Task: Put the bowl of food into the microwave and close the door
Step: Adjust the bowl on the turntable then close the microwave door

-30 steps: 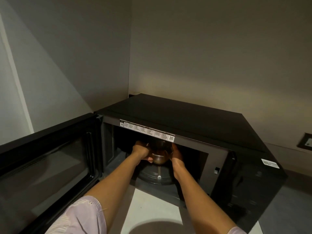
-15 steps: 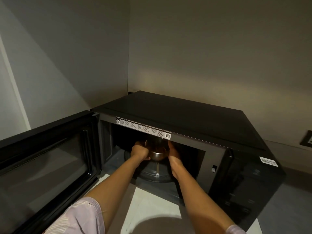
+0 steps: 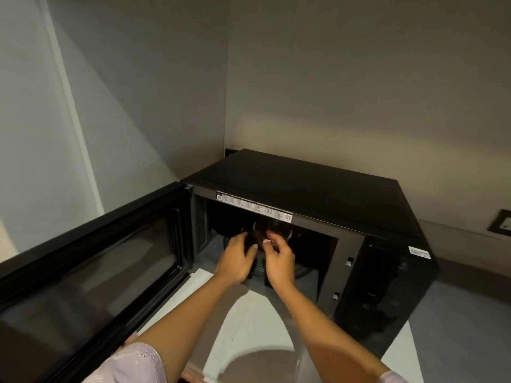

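Bowl (image 3: 272, 230) sits deep inside the microwave (image 3: 318, 205) cavity, dim and blurred, contents unreadable. My left hand (image 3: 237, 259) and right hand (image 3: 278, 262) hover at the microwave opening just in front of the bowl, fingers loosely spread, gripping nothing. Microwave door (image 3: 91, 261) swung wide to the left.

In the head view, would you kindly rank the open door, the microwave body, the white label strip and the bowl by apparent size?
1. Open door, though nearness inflates it.
2. Microwave body.
3. White label strip.
4. Bowl, dim and partly hidden, so unsure.
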Available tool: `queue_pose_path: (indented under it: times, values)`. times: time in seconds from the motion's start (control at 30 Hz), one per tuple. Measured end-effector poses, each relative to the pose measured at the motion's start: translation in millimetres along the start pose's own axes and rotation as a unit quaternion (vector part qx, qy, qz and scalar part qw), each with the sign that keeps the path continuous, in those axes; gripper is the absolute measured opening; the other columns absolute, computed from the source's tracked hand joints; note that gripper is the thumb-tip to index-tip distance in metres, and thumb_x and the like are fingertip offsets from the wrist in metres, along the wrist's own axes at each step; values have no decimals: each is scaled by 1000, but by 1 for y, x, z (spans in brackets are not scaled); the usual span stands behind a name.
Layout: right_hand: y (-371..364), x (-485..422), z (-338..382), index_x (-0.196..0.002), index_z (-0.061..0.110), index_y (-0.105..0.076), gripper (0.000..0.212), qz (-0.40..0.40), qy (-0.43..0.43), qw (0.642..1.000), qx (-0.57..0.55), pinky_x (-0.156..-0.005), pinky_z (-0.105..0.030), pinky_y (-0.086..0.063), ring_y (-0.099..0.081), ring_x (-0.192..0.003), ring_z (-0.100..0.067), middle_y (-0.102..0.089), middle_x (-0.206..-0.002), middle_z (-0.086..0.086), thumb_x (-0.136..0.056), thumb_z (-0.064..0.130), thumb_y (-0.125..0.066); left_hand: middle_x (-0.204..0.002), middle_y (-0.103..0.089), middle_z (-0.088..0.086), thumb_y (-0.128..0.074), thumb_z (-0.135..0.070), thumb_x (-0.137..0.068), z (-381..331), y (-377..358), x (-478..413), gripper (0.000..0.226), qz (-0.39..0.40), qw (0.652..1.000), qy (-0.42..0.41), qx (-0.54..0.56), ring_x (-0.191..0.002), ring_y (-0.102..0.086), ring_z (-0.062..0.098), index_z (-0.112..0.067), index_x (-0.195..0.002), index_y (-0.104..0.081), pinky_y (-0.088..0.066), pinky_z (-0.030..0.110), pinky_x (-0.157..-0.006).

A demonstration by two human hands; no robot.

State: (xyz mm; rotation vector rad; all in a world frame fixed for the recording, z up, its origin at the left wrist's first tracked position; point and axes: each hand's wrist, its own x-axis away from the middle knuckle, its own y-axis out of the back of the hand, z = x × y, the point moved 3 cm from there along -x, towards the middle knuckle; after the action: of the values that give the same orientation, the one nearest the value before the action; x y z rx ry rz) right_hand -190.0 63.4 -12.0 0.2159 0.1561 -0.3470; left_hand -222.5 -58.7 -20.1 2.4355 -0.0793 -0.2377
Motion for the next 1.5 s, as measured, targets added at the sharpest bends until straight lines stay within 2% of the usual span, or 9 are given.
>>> queue_pose_path:
  times: [0.13,0.3,0.43,0.5,0.67,0.83,1.0,1.33,1.5]
  values:
    - [-19,37,24,-126,25,-63,31,43,31,998,-19,-97,-20,-47,-59,-118,-10,-63,-130,1,-97,20,-53,-161,-24,9,-39,-39,-101,-5,20,37,57,7,998,-52,-47,-147,-29,27,-19,-153,-26,-33,42,-116]
    - [-32,68,62,-133,27,-59,35,108,81,990,-31,-103,-28,-48,-57,-121,-3,-62,-133,9,-100,26,-49,-165,-14,2,-37,-41,-100,-14,64,74,58,-56,989,-92,-101,-149,-22,23,-25,-154,-21,-37,40,-113]
    - [-48,78,99,-137,31,-53,38,162,124,979,-12,-97,-10,-44,-52,-124,4,-55,-140,11,-100,29,-48,-164,-16,9,-38,-38,-100,-24,114,91,60,-114,972,-108,-174,-153,-11,26,-18,-154,-25,-16,47,-123]
    - [-59,78,116,-140,29,-50,40,176,135,975,-1,-96,-9,-42,-49,-127,1,-52,-143,9,-100,28,-49,-164,-16,12,-38,-37,-99,-29,136,94,59,-133,960,-111,-219,-153,-7,28,-16,-153,-26,-9,50,-123]
    - [-90,82,155,-146,28,-42,45,222,149,963,26,-109,-25,-39,-43,-135,-7,-45,-150,5,-101,31,-46,-165,-13,12,-31,-38,-99,-36,184,96,59,-162,931,-63,-321,-153,-2,30,-16,-154,-25,-2,55,-121]
    - [-122,87,177,-152,29,-30,49,276,169,937,128,-121,-37,-23,-25,-147,-12,-30,-159,8,-104,33,-34,-164,-1,21,-27,-38,-99,-33,220,99,66,-122,918,50,-374,-151,8,38,-14,-156,-7,4,60,-119]
    - [-140,92,182,-153,25,-27,50,319,166,918,167,-124,-39,-15,-18,-150,-13,-23,-162,7,-105,35,-29,-161,-11,25,-40,-34,-96,-29,238,105,76,-39,913,161,-372,-148,-13,45,-6,-156,-2,-8,60,-120]
    - [-132,88,188,-147,18,-43,48,324,176,905,212,-122,-40,-21,-27,-146,-17,-38,-156,-1,-105,35,-26,-150,-35,20,-47,-34,-96,-43,243,103,75,33,905,173,-387,-135,-42,37,-2,-154,-13,-41,47,-108]
    - [-112,83,190,-142,16,-49,46,325,181,898,233,-120,-43,-25,-32,-144,-21,-44,-152,-4,-105,34,-28,-157,-29,18,-45,-35,-96,-60,230,97,69,91,904,126,-398,-139,-37,34,-7,-154,-20,-40,44,-109]
